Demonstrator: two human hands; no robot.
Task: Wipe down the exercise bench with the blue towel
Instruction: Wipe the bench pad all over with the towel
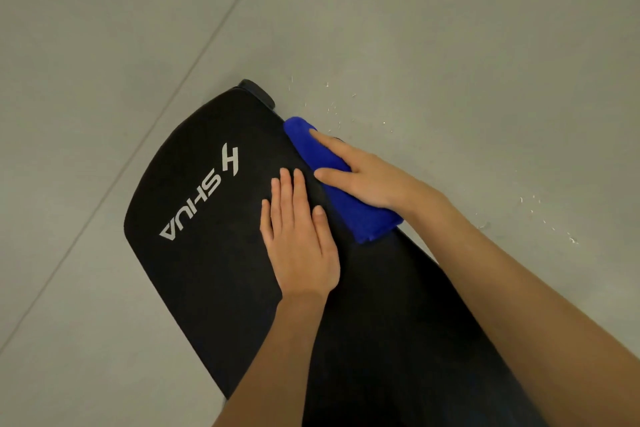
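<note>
From the head view, a black padded surface (207,270) runs from the bottom of the frame up toward the middle, standing over a grey floor (104,45). White lettering (197,198) reading SHUA is printed near its far end, and a black rounded part (258,92) pokes out beyond that end.

The left hand (301,246) lies flat on the pad, fingers straight and close together, holding nothing. Just to its right, the right hand (367,177) presses a folded blue towel (360,218) against the right edge of the surface. Its forefinger and thumb are spread and lie straight on the cloth, and the other fingers are hidden. Small white specks (332,107) dot the floor beside that edge.
</note>
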